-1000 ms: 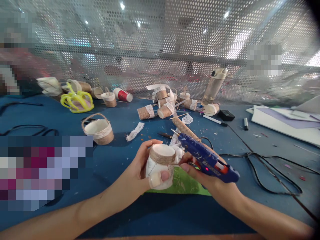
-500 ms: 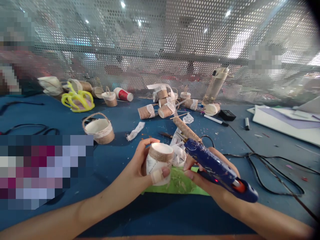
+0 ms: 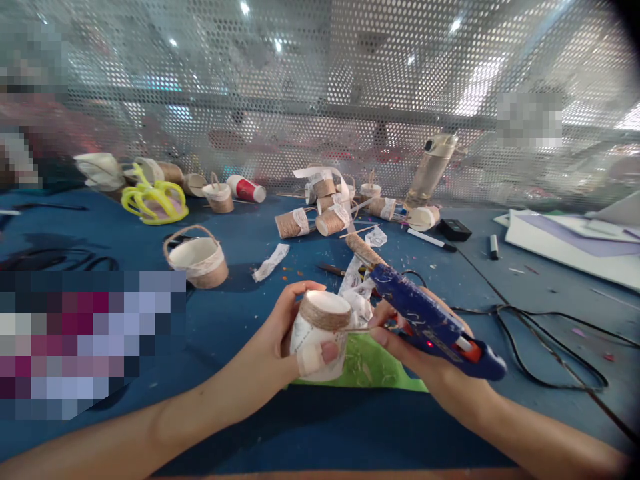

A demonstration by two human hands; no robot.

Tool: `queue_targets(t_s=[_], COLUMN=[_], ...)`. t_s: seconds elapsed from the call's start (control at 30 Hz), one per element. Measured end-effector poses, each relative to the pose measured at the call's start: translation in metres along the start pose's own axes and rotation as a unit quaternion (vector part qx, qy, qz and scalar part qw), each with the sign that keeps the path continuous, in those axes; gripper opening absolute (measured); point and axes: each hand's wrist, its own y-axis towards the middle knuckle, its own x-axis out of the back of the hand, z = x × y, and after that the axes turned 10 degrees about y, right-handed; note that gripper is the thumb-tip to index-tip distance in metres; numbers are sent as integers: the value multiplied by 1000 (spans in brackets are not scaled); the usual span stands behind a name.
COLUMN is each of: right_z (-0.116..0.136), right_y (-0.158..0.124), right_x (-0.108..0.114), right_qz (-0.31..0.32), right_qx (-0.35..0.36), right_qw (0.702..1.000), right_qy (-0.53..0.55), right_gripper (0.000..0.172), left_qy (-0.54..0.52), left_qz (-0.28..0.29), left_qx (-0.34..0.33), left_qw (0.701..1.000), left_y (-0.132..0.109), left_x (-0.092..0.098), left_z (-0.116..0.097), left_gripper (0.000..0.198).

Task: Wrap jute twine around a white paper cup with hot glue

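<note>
My left hand (image 3: 290,340) is closed around a white paper cup (image 3: 317,347), a bandage-like strip on its thumb. Brown twine (image 3: 325,317) is wound around the cup's upper part, just below the rim. From the cup a strand of twine (image 3: 356,329) runs across to my right hand (image 3: 400,340), whose thumb and finger pinch it. That same hand holds a blue hot glue gun (image 3: 425,313), its nozzle pointing up and left and a red light glowing on its side. Behind the nozzle lies a roll of twine (image 3: 363,249).
Green sheet (image 3: 370,363) lies under my hands, white lace (image 3: 357,293) just behind. A twine-wrapped basket (image 3: 200,263) stands left. Several wrapped cups (image 3: 333,220) lie at the back, near a bottle (image 3: 433,170). A black cable (image 3: 520,360) loops at right.
The cup has tilted and shifted slightly right in my left hand. The twine strand between the cup and my right hand now shows taut. The glue gun has turned and risen slightly at its back end.
</note>
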Motion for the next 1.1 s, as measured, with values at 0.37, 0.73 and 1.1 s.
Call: queue_targets(t_s=[0.37, 0.73, 1.1], right_z=[0, 0, -4], right_y=[1, 3, 0], right_x=[2, -3, -2], right_qz=[15, 20, 31], right_qx=[-40, -87, -111], right_qw=[999, 992, 988], right_qy=[13, 91, 107], right_gripper=[9, 14, 14], left_qy=[-43, -66, -108], left_qz=[21, 36, 78], left_qx=[27, 18, 20], left_qw=[998, 997, 991], left_y=[-2, -3, -2], left_x=[-3, -2, -3], left_z=[-6, -3, 0], left_gripper=[54, 56, 60])
